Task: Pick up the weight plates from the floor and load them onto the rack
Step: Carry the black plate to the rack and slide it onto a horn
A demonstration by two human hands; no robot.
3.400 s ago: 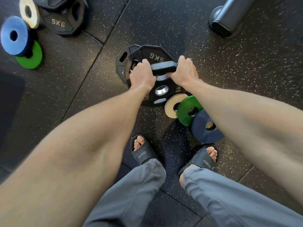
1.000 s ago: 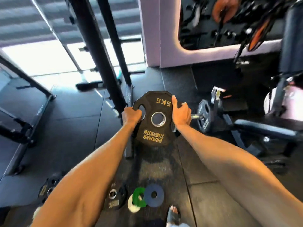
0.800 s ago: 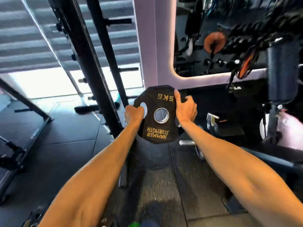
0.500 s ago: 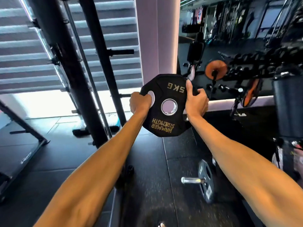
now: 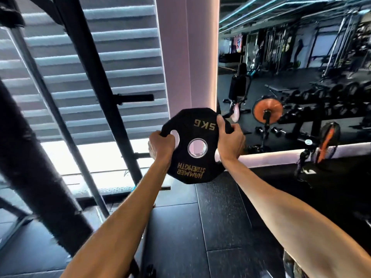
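Observation:
I hold a black 5 kg weight plate (image 5: 192, 169) upright at arm's length, its gold lettering upside down and its steel-ringed centre hole facing me. My left hand (image 5: 160, 145) grips the plate's left edge through a handle cut-out. My right hand (image 5: 229, 141) grips the right edge, fingers curled through the other cut-out. The black rack upright (image 5: 104, 109) stands just left of the plate, with a horizontal storage peg (image 5: 134, 97) sticking out to the right, above and left of the plate.
A thick padded black post (image 5: 34, 169) leans across the left foreground. A pink pillar (image 5: 186, 53) rises behind the plate. A large mirror (image 5: 291, 77) on the right reflects gym machines and an orange plate (image 5: 268, 112). Black rubber floor (image 5: 200, 227) lies below.
I lifted the plate off the floor with both hands and raised it from knee height to chest height. My view swung up from the floor plates to the rack and mirror.

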